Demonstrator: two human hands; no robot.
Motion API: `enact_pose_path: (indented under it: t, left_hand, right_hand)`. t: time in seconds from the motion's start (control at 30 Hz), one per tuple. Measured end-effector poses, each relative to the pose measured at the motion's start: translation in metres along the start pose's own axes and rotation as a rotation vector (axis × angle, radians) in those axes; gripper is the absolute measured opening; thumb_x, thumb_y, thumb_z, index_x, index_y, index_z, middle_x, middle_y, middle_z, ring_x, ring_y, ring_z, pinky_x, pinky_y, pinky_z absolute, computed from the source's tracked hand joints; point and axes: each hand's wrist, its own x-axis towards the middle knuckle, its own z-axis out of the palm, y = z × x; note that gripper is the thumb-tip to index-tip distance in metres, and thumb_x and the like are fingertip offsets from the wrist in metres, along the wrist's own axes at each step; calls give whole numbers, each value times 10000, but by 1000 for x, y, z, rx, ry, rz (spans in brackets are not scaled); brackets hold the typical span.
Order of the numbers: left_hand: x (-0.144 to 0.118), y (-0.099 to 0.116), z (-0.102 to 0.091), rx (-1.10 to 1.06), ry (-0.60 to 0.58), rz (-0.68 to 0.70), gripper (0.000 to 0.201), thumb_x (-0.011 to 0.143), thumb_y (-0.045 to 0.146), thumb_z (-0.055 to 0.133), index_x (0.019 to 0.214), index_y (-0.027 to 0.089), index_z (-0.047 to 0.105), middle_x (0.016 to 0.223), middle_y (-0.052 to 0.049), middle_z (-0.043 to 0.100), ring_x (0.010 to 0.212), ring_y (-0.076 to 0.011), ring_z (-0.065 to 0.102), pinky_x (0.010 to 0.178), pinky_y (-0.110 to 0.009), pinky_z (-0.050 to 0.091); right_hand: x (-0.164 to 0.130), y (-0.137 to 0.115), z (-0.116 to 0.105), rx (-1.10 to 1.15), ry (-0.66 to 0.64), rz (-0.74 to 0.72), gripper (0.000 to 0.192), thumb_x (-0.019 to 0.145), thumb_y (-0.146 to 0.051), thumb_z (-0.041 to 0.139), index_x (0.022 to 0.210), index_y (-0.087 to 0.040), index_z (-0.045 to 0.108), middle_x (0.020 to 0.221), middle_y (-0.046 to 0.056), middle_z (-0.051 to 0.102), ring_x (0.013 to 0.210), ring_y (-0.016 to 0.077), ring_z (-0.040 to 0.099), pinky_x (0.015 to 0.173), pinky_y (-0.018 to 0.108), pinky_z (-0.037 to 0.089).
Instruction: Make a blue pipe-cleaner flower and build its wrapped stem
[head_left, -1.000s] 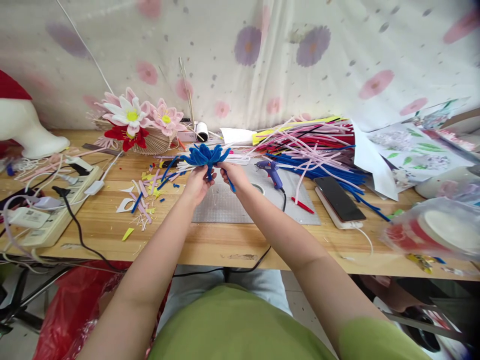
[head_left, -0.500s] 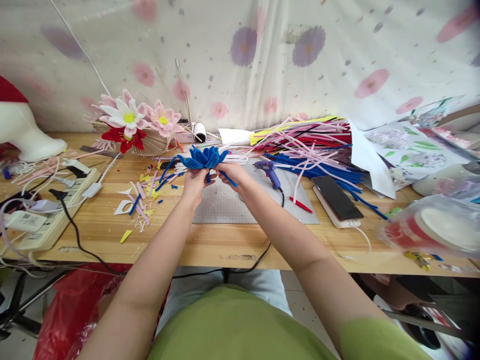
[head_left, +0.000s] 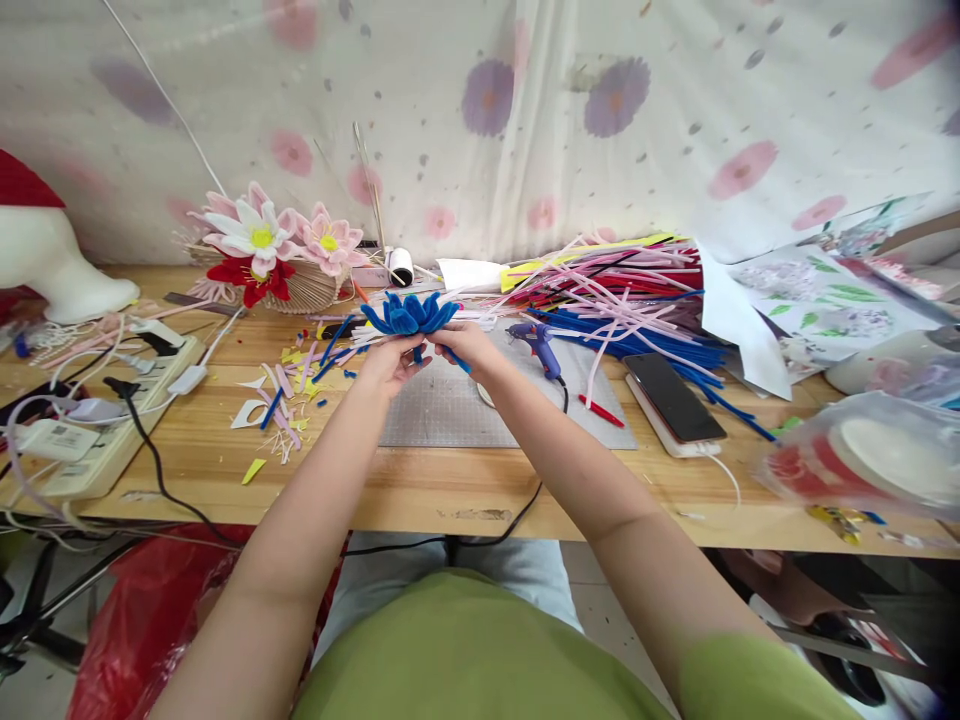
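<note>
A blue pipe-cleaner flower (head_left: 411, 314) with upturned petals is held above the grey cutting mat (head_left: 435, 420). My left hand (head_left: 391, 362) is closed around its underside, near a short blue stem. My right hand (head_left: 463, 348) pinches the flower's right side, and a blue piece, perhaps a petal, pokes out below its fingers. Parts of the fingertips are hidden behind the hands and the petals. Right of my hands, a purple glue gun (head_left: 537, 342) rests on the mat beside a red pen (head_left: 601, 410).
Pipe-cleaner scraps (head_left: 281, 400) lie to the left, beyond them a power strip (head_left: 124, 420) with cables. Finished flowers (head_left: 259, 235) stand at the back left. Bundled pipe cleaners (head_left: 600, 280), a phone (head_left: 675, 397) and a bagged cup (head_left: 877, 455) occupy the right.
The flower has shifted slightly to the right and tilted a little within my hands. Both hands keep their hold on it.
</note>
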Motion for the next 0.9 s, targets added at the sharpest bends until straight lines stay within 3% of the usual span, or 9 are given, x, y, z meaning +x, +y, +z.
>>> enact_pose_path:
  t: [0.2, 0.4, 0.5, 0.67, 0.9]
  left_hand:
    - [-2, 6, -5, -92, -161, -233, 44, 754, 98, 562, 714, 112, 550, 602, -9, 535, 511, -62, 514, 480, -177, 456]
    - [-2, 12, -6, -104, -329, -279, 105, 789, 142, 502, 688, 132, 478, 538, 28, 397, 364, -26, 307, 289, -116, 201]
    - [-4, 9, -8, -209, -372, -353, 151, 810, 260, 441, 735, 134, 476, 558, 11, 379, 400, -60, 338, 303, -148, 264]
    - [-6, -4, -13, -307, -332, -432, 244, 869, 276, 303, 822, 111, 477, 576, 2, 383, 417, -64, 340, 319, -145, 297]
    - [0, -17, -15, -345, -252, -386, 209, 901, 243, 321, 817, 123, 471, 541, 43, 347, 358, -31, 289, 276, -109, 176]
  right_hand:
    - [2, -1, -6, 46, -57, 126, 78, 648, -170, 565, 583, -136, 540, 441, -51, 477, 354, 21, 351, 344, 160, 211]
    - [4, -8, -8, 205, -89, 271, 136, 660, -142, 598, 605, -146, 473, 425, -70, 461, 336, 5, 312, 324, 127, 174]
    - [5, -6, -12, 268, -87, 396, 74, 729, -123, 539, 661, -129, 511, 399, -81, 433, 311, -5, 283, 313, 105, 165]
    - [8, 1, -20, 350, -129, 578, 146, 820, -115, 438, 714, -106, 537, 378, -89, 404, 282, -13, 263, 298, 79, 157]
    - [11, 7, -23, 426, -156, 605, 136, 824, -124, 466, 694, -119, 507, 398, -84, 425, 287, -13, 280, 296, 71, 156]
